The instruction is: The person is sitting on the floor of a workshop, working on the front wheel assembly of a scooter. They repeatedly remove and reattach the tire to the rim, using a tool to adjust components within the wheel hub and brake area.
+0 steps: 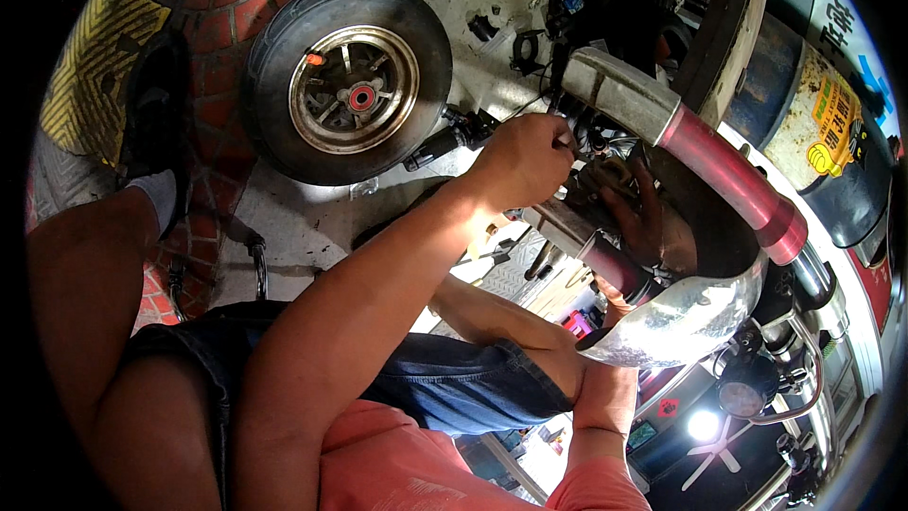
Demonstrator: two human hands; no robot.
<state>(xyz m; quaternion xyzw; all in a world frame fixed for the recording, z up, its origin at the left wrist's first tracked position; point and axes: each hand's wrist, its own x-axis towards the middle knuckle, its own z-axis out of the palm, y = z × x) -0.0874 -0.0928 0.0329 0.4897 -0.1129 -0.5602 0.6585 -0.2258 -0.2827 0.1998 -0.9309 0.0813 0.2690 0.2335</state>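
A motor scooter's front end tilts over in front of me, its wheel off. My left hand (525, 163) is closed, fingers curled at the lower end of the fork by the axle parts; whatever they pinch is hidden. My right hand (653, 227) reaches into the shade under the silver fender (676, 326), between the fork legs, with two fingers showing apart. A red fork leg (733, 175) with a grey lower casting (615, 85) runs above it. Another dark red leg (619, 268) is below. The loose wheel (355, 80), a black tyre on a dirty rim, lies flat at the left.
A black cylindrical tool (440, 147) lies beside the wheel. Small dark parts (482, 28) are scattered on the concrete. At the right stands a drum (804, 99) with a yellow label. A yellow ridged ramp (99, 66) is at the far left, past red paving (213, 19).
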